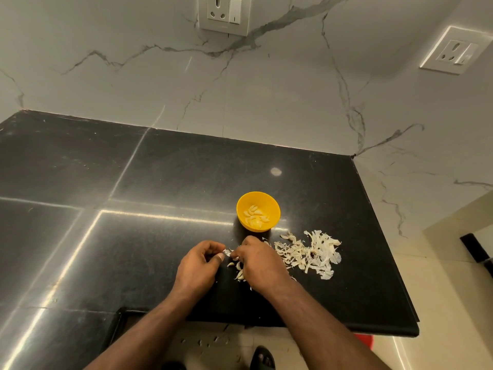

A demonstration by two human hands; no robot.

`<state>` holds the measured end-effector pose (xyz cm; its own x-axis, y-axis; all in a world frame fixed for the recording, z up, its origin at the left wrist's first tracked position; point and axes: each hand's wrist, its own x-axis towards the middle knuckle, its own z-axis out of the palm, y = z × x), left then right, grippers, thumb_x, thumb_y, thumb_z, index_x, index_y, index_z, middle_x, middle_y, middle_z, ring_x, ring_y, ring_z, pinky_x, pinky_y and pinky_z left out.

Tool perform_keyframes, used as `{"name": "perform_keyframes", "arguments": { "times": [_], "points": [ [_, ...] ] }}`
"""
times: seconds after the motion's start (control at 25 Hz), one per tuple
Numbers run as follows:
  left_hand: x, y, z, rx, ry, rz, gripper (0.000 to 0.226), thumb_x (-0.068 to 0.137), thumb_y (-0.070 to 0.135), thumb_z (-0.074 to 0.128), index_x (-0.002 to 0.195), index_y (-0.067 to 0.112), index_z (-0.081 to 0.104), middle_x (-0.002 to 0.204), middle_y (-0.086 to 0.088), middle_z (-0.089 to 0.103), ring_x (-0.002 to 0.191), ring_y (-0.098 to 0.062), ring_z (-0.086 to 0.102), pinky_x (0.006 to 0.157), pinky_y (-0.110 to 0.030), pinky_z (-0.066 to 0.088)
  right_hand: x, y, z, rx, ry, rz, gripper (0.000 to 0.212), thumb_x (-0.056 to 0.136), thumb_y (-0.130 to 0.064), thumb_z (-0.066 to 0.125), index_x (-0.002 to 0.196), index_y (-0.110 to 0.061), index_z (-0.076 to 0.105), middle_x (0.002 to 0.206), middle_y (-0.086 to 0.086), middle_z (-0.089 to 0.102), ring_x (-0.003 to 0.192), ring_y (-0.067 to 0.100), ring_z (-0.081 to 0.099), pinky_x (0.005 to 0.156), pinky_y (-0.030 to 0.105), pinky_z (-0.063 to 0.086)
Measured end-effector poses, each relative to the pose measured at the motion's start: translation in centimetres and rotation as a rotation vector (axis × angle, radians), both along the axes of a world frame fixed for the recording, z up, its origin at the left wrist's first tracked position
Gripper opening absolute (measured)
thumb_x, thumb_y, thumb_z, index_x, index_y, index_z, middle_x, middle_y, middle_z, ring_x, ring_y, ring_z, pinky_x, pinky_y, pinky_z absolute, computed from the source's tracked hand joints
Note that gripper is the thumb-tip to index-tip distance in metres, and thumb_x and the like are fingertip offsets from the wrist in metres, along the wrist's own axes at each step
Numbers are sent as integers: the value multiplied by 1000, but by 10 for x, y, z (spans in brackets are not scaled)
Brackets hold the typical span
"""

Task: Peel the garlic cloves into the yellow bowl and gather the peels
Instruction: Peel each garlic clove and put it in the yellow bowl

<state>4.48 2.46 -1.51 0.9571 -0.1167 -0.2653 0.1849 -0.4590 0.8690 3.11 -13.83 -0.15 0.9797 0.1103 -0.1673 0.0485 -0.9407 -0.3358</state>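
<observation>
Hands point(229, 259) on papery garlic clove point(227, 252)

A black countertop point(160, 182) carries a yellow bowl point(272, 209) and scattered garlic peels point(312, 253).

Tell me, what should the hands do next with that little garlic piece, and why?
Probably pull the last skin off the garlic clove pinched between the left hand and right hand, then drop it into the yellow bowl. Peeled cloves already lie there, and the peel pile sits just right of the hands.
</observation>
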Motion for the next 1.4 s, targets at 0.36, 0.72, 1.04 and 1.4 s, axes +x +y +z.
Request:
{"name": "perform_keyframes", "arguments": {
  "times": [0.36,0.72,1.04,1.4],
  "points": [
    [1,2,-3,-16,8,1,14,96,20,66,100,33,67,96,12,70,89,-7,65,77,-28,53,-1,0,-4,-114,-104,125,18,96,-18,54,110,-18,65,106,4,51,96,25,52,69,40,49],
    [3,-3,4,-194,32,5,10,94,21,68,96,28,75,84,2,75,79,-14,70,63,-25,53,-10,-1,11,429,-140,-259,13,94,-14,60,99,-23,68,94,-10,67,90,5,59,78,25,51],
    [13,-3,4,-189,47,171,11,96,15,66,94,25,71,84,-4,73,82,-20,71,64,-28,54,-15,-24,5,413,-78,-410,17,93,-21,64,108,-26,71,98,-12,68,87,1,61,79,20,51],
    [39,-10,1,349,-245,-198,35,98,15,59,131,22,66,119,-2,60,102,-15,59,85,-23,42,-3,-7,1,314,-17,-289,21,93,-28,61,112,-26,71,108,-9,71,97,10,64,86,30,53]
  ]
}}
